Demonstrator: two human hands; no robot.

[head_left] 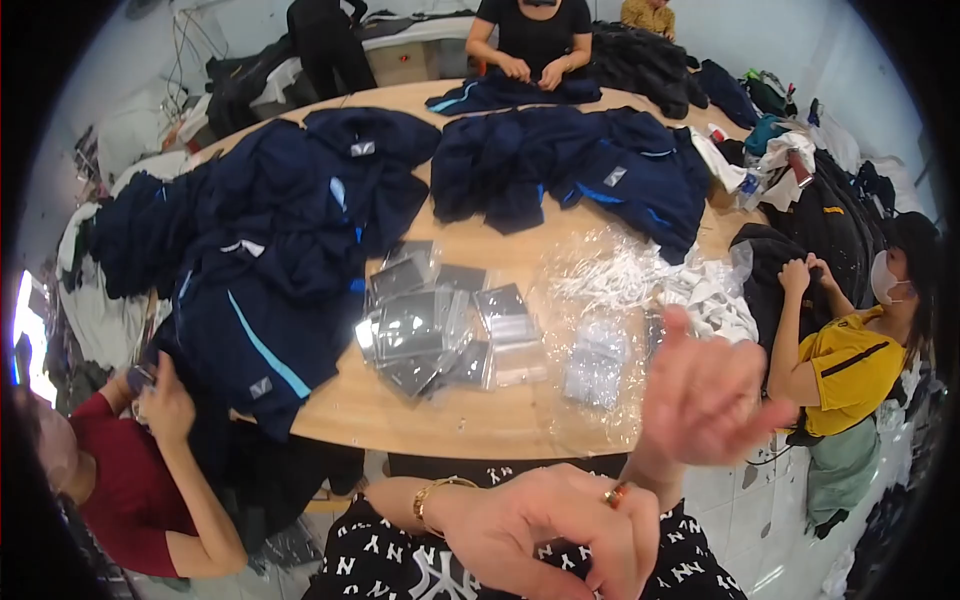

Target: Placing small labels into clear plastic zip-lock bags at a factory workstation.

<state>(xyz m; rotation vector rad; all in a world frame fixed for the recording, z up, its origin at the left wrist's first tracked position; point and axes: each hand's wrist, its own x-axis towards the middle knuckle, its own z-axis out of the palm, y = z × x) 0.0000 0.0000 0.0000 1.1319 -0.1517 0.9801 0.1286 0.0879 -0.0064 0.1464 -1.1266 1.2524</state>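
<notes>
My right hand is raised above the table's front edge, at the right of a clear plastic bag. Its middle fingers curl loosely, the outer ones stick out, and nothing shows in it. My left hand, with a gold bracelet and a ring, lies across my right wrist over my lap. Its fingers are bent and closed; what they hold, if anything, is hidden. Nearest on the table are a pile of dark flat pieces in clear sleeves, the clear bag with pale contents, and a heap of white strips.
Navy garments with light blue stripes cover the left of the wooden table; more navy garments lie at the back. People sit at left and right, another works at the far side. Dark clothing is heaped at right.
</notes>
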